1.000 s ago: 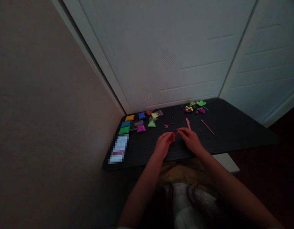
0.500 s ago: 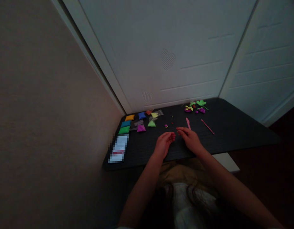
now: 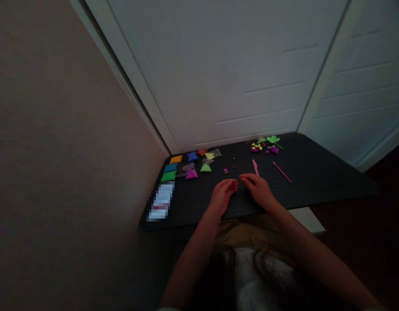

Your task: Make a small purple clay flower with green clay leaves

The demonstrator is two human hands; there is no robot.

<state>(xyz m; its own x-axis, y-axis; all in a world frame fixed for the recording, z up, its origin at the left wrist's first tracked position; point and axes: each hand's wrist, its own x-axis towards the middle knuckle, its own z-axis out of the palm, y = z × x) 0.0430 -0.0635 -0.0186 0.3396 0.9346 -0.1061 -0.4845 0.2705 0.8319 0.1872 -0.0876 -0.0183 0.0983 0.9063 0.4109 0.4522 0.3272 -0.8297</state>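
Note:
My left hand (image 3: 224, 194) is at the near side of the black table with its fingers curled inward. Facing it across a narrow gap is my right hand (image 3: 256, 187), its fingers pressed together and pointing left. Anything pinched in either hand is too small or hidden to make out. Just beyond the left hand lies a small purple piece with pale spots (image 3: 225, 171), likely modelling clay. A tiny red bit (image 3: 234, 166) and a tiny yellow bit (image 3: 234, 158) are farther back. A pink plastic knife (image 3: 255, 166) lies behind my right hand, which overlaps its near end.
Bags of coloured clay, including a magenta bag (image 3: 192, 173) and a green bag (image 3: 168, 176), lie left. A blurred white packet (image 3: 161, 201) is nearer. At back right are a green clover shape (image 3: 272, 139) and purple balls (image 3: 274, 150); a pink stick tool (image 3: 281, 172) lies right.
My right hand's fingertips have shifted very slightly left, toward my left hand. The things on the table have stayed in place.

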